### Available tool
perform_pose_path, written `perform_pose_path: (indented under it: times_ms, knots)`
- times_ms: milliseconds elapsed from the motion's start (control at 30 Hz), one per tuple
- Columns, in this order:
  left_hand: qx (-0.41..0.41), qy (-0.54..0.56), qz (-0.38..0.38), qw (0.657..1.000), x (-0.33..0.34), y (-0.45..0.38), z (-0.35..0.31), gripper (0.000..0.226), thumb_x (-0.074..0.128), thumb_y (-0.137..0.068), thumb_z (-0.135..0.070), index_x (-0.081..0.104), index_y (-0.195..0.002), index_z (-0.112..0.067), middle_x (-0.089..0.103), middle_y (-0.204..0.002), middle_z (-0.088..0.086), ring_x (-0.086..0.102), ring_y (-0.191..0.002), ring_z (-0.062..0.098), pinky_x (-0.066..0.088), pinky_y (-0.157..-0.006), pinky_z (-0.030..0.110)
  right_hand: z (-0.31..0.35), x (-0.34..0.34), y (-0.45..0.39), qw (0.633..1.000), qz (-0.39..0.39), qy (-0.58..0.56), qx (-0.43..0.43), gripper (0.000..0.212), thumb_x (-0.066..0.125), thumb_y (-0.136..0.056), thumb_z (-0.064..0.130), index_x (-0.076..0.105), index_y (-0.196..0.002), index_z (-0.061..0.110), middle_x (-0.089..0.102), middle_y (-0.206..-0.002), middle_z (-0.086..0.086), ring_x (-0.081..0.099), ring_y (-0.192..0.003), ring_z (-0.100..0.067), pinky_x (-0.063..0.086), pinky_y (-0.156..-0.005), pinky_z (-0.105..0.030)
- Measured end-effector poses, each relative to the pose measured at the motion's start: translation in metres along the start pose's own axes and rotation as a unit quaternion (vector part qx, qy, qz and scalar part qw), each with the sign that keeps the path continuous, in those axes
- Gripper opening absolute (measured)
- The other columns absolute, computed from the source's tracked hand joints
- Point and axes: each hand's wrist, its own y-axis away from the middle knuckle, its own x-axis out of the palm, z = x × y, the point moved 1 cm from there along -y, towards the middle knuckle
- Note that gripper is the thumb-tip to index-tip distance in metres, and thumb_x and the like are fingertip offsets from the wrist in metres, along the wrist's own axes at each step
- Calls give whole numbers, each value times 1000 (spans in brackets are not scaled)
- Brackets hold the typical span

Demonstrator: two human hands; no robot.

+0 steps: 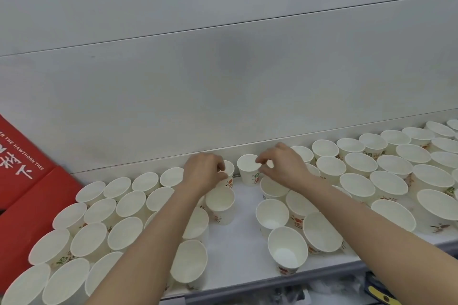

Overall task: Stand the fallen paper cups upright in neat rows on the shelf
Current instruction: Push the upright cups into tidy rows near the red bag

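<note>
Red boxes crowd the shelf at 9 o'clock. Dozens of upright, empty paper cups pack both sides. Left hand pinches a back-row cup; right hand pinches the rim of another cup at 12 o'clock.

A pale grey panelled wall fills the view, thin horizontal seams crossing it; red cartons (white lettering on top) sit at the left; light falls soft and even.
</note>
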Motion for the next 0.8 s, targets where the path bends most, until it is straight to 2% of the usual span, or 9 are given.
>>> perform_pose_path:
  times_ms: [100,167,233,333,500,600,700,800]
  knots:
    - [9,-44,22,999,16,-12,-12,20,70,-75,-45,69,-88,-29,67,-88,-7,60,-90,19,40,-71,28,3,18,-18,996,58,60,-18,33,62,-81,18,67,-111,29,64,-102,7,45,-108,-19,34,-73,-27]
    - [16,-71,19,997,23,-15,-14,11,67,-77,-37,67,-77,-26,64,-78,-3,58,-83,22,32,-67,29,5,21,-23,994,72,82,-10,30,60,-83,17,69,-108,30,55,-96,3,45,-111,-20,28,-71,-25]
    - [23,-84,13,996,25,-15,-11,10,65,-80,-33,71,-80,-25,66,-79,-2,59,-84,23,29,-68,28,3,23,-26,993,73,97,-10,24,58,-83,18,72,-99,30,51,-92,0,46,-108,-22,25,-70,-25]
    - [35,-87,19,995,25,-14,-3,13,64,-82,-34,73,-86,-26,70,-85,-2,60,-86,20,30,-70,27,-1,29,-28,993,72,92,-22,18,60,-82,20,73,-90,29,53,-84,3,48,-98,-21,24,-69,-26]
    - [38,-83,25,995,22,-12,4,14,62,-84,-31,74,-90,-27,72,-88,-1,62,-88,19,31,-70,25,-2,47,-34,993,66,78,-58,9,64,-77,24,71,-81,27,66,-80,2,53,-89,-22,32,-77,-29]
    - [39,-60,36,997,19,-11,6,17,64,-84,-32,74,-97,-28,72,-95,-4,61,-95,19,33,-73,24,0,48,-34,993,69,66,-64,10,65,-79,25,72,-85,26,68,-83,2,54,-90,-21,37,-79,-29]
    - [31,9,32,999,10,-4,7,30,71,-80,-39,70,-109,-32,70,-107,-10,61,-103,14,41,-82,25,-2,37,-28,998,42,-16,-44,22,71,-80,31,73,-100,23,70,-96,6,55,-97,-16,42,-78,-29]
    - [19,80,13,997,-2,13,9,16,72,-78,-34,72,-94,-33,69,-95,-13,61,-92,10,46,-75,27,-16,14,-15,997,-17,-78,-15,13,74,-78,25,74,-91,23,71,-87,9,58,-91,-14,45,-75,-29]
